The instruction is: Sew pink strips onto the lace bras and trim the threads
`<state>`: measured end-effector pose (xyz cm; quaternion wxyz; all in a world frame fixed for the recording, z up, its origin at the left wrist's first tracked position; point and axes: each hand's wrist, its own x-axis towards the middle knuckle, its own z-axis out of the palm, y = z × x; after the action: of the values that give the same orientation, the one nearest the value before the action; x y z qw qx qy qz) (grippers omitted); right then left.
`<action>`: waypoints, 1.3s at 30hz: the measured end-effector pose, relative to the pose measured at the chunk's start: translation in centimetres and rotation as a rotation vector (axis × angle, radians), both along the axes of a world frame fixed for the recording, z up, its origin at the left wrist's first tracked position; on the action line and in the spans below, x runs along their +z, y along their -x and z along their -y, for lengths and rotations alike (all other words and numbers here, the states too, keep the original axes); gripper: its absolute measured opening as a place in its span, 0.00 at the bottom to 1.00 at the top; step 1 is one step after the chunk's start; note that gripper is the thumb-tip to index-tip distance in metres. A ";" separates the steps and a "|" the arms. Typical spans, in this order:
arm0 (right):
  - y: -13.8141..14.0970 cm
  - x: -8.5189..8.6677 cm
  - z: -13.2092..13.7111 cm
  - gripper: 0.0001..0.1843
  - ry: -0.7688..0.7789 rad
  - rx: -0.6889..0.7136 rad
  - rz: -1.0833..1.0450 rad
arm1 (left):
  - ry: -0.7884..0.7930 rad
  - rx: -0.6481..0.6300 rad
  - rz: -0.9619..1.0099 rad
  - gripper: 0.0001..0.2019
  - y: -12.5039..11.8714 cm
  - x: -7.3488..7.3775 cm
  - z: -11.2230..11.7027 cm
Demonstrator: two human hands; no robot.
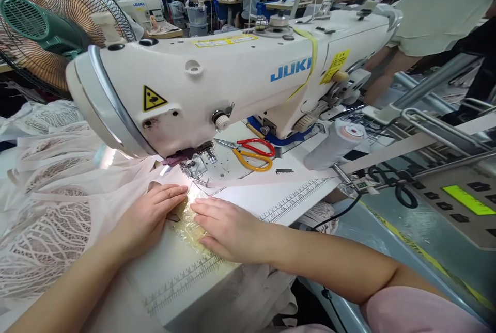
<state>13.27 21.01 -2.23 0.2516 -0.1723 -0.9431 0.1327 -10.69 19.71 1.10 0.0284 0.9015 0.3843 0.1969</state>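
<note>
My left hand [157, 209] lies on pale pink fabric [127, 183] just in front of the sewing machine's needle area, its fingers stretched out and close together. Facing it, my right hand [228, 227] rests on the machine bed, fingers extended over a patch of yellowish clear tape [189, 219]. Both hands' fingertips are near each other, and what lies under them is hidden. The white sewing machine [232, 80] stands over the work, its presser foot [189, 165] just beyond my fingers. A strip of pale pink band [267, 178] runs across the bed toward the foot.
Scissors with red and yellow handles [253, 155] lie on the bed beside a thread cone [337, 142]. Lace fabric [54, 235] is heaped at left. A fan [58, 23] stands behind it. Metal rods and a control panel [457, 199] are at right, near another person's clothing [445, 8].
</note>
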 end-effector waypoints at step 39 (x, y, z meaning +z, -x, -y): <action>1.5 0.7 6.2 0.15 0.022 0.212 -0.214 | -0.138 0.534 -0.514 0.19 2.8 1.5 6.1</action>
<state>11.81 14.76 -1.52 0.3334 -0.0596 -0.9223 0.1864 -13.48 13.66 2.55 -0.1820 0.7893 0.5864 -0.0098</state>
